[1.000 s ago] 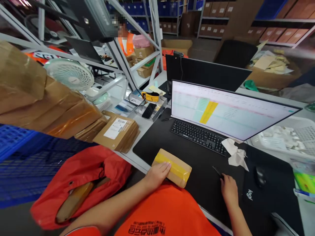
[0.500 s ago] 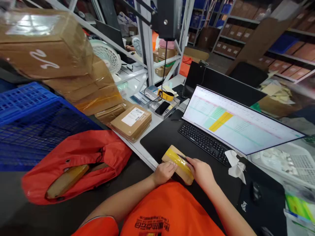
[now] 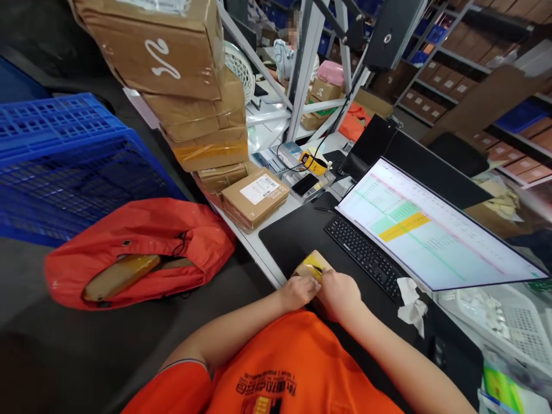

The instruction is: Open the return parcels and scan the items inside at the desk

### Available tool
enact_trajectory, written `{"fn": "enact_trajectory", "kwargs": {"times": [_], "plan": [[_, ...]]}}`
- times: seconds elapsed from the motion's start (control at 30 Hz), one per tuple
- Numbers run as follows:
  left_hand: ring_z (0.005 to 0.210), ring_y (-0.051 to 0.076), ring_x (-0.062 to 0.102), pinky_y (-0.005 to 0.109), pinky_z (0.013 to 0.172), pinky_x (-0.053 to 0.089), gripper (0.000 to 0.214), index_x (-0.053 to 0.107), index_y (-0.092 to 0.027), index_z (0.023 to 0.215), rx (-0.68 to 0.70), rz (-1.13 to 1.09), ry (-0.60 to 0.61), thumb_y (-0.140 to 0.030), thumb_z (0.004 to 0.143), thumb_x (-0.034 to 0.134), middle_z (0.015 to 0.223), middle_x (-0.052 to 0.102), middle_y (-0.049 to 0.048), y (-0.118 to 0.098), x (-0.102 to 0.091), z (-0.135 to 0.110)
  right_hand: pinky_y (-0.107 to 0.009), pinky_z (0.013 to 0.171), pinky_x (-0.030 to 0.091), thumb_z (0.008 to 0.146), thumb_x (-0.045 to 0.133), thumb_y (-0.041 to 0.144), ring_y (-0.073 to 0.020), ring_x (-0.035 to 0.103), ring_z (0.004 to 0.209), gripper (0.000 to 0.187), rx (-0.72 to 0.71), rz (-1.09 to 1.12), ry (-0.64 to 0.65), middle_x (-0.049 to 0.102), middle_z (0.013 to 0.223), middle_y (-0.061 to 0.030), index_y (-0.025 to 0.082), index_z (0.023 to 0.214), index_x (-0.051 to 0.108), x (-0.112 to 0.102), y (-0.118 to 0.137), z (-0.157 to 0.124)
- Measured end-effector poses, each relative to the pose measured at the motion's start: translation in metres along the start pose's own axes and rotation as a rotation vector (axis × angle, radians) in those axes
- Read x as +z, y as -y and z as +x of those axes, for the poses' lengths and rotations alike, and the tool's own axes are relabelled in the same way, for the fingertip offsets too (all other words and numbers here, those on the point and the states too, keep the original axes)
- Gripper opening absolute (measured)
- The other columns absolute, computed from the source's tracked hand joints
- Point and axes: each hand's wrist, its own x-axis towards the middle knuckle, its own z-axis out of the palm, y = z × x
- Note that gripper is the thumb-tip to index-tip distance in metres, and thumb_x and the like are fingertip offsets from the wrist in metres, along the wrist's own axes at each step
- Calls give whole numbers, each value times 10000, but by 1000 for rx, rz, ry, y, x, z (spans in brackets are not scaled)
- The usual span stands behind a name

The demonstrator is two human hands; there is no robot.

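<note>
While clasping a kraft parcel (image 3: 312, 265) between left hand (image 3: 297, 291) and right hand (image 3: 340, 296), on the black desk mat (image 3: 284, 230) of the counter (image 3: 254, 244), just left of the keyboard (image 3: 364, 256) (yellow tape already across it, anything further unclear).

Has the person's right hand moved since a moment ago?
Yes. The right hand has moved left: it was beyond the right end of the keyboard, and now lies opposite its middle, on the taped parcel.
</note>
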Motion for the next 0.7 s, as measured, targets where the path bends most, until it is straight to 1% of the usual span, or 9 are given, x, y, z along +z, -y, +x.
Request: {"fn": "enact_trajectory", "kwargs": {"times": [0.07,0.17,0.3,0.4,0.47,0.5,0.53,0.6,0.7], "plan": [[691,147,638,259,550,497,233,643,-159,809,-11,-17,15,-168,986,493,700,641,13,1,-2,1,-268,645,550,945,408,120,-238,733,801,294,-5,-25,9,711,908,-150,92,1138,628,5,-5,-13],[744,145,644,248,588,500,247,646,-153,862,-27,-74,106,-180,1009,449,749,658,32,2,-6,3,-241,637,547,917,400,60,-217,731,804,401,11,-72,6,710,945,-151,97,1273,582,17,-18,-33],[741,140,632,239,611,509,234,651,-166,884,-53,-99,169,-187,1005,452,757,644,25,3,-7,7,-237,619,541,884,364,-3,-210,732,776,466,111,-80,35,716,951,-157,100,1265,611,35,-40,-62],[895,162,651,266,721,551,197,653,-172,878,-88,-51,144,-174,983,486,943,680,62,1,-5,11,-258,645,544,850,342,-33,-203,729,765,539,113,15,23,729,956,-136,155,1251,651,61,-67,-86],[1059,205,634,312,821,566,155,649,-166,880,-73,-13,112,-164,963,518,1107,672,88,0,-5,13,-303,696,557,861,350,13,-225,733,805,528,129,129,-7,742,956,-125,209,1213,692,92,-93,-100],[1113,220,619,327,856,565,134,646,-164,887,-60,0,112,-165,957,531,1155,663,93,0,-6,14,-327,728,562,871,377,64,-244,735,853,488,158,202,-8,750,970,-122,244,1166,722,111,-108,-104],[1137,223,611,329,876,561,113,642,-163,904,-47,3,133,-173,954,541,1172,661,93,0,-7,15,-344,764,564,852,444,126,-266,730,929,426,228,293,1,754,1020,-116,280,1103,752,133,-124,-106],[1129,213,613,316,888,554,94,632,-161,992,-51,-11,231,-221,953,571,1152,668,89,1,-11,19,-362,766,568,823,511,285,-283,730,935,343,344,491,-29,759,1050,-100,311,1045,771,180,-153,-101],[1056,221,630,334,908,544,248,593,-139,1098,-61,-48,395,-308,921,638,1057,679,78,6,-14,28,-374,777,574,787,485,489,-291,732,915,439,454,792,-186,769,1010,-97,270,1050,759,247,-180,-82]]}}
